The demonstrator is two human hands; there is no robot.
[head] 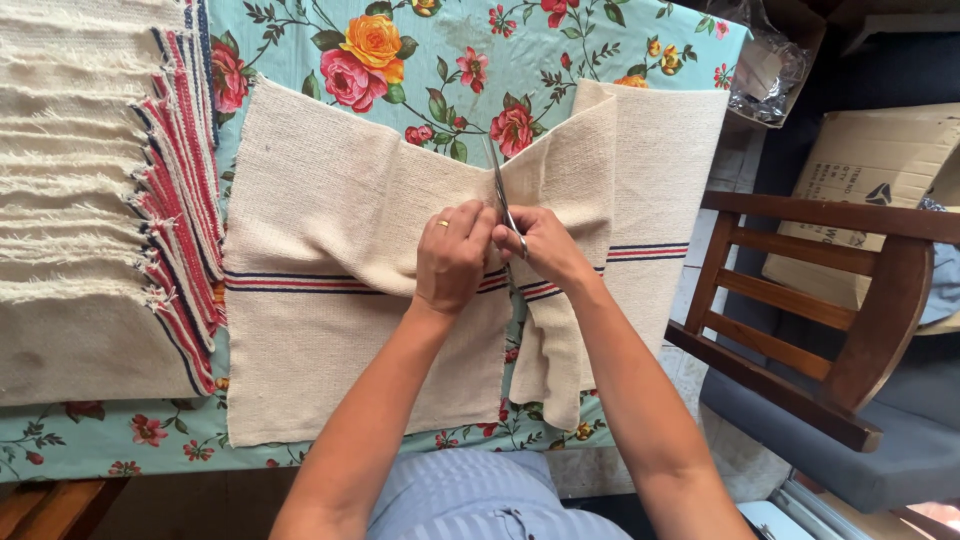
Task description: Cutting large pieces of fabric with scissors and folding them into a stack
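Observation:
A cream woven cloth (330,230) with red and dark blue stripes lies on a flowered table cover (440,60). A cut runs up its middle, and the right part (570,300) hangs folded over the table's edge. My right hand (545,245) grips metal scissors (500,190), whose blades point away from me along the cut. My left hand (452,255), with a ring on one finger, pinches the cloth's cut edge right next to the scissors.
A stack of several cut cream cloths with frayed edges and red-blue stripes (100,190) lies at the left. A wooden chair (830,300) with a grey cushion stands at the right, a cardboard box (880,170) behind it. A clear plastic bag (765,70) sits at the far right.

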